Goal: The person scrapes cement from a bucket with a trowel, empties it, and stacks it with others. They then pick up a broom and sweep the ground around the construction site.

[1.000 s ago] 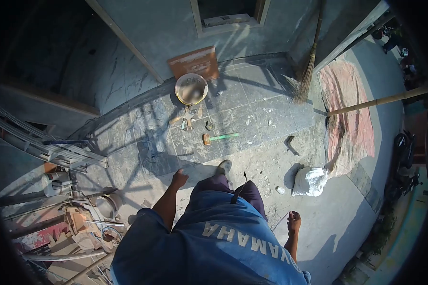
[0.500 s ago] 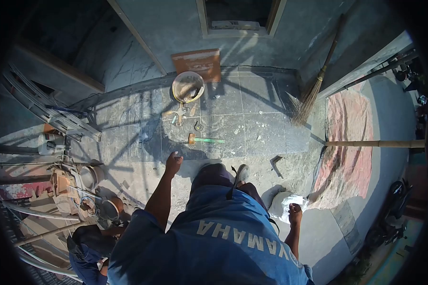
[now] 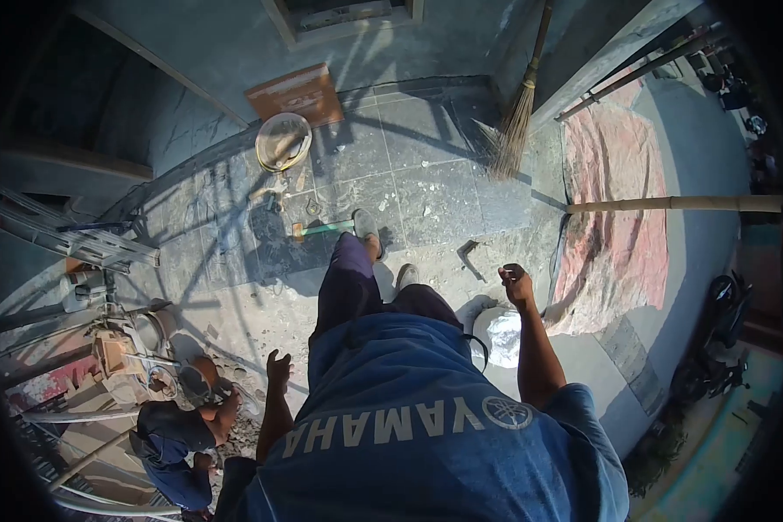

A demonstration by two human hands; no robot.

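My left hand (image 3: 278,369) hangs beside my left hip over the pale ground, its thumb and fingers apart and empty. On the other side, my right hand (image 3: 517,284) is held out, fingers loosely curled and apart, with nothing visible in it. It is nearest to a dark angled piece (image 3: 471,260) on the ground and a white sack (image 3: 499,337). One of my shoes (image 3: 366,223) is on the dark tiles at the end of a green-handled hammer (image 3: 324,227). Beyond the hammer are small tools (image 3: 274,185) and a bucket (image 3: 284,143).
A brown board (image 3: 297,94) leans at the wall beside a broom (image 3: 517,117). A bamboo pole (image 3: 677,204) crosses a reddish tarp (image 3: 613,196) at right. At lower left, a person (image 3: 170,444) crouches near pans (image 3: 198,376); a metal ladder-like frame (image 3: 87,242) lies above.
The view has shifted, and one foot has come forward onto the tiles. My left hand has swung back beside my hip; my right hand has swung forward, away from the white sack.
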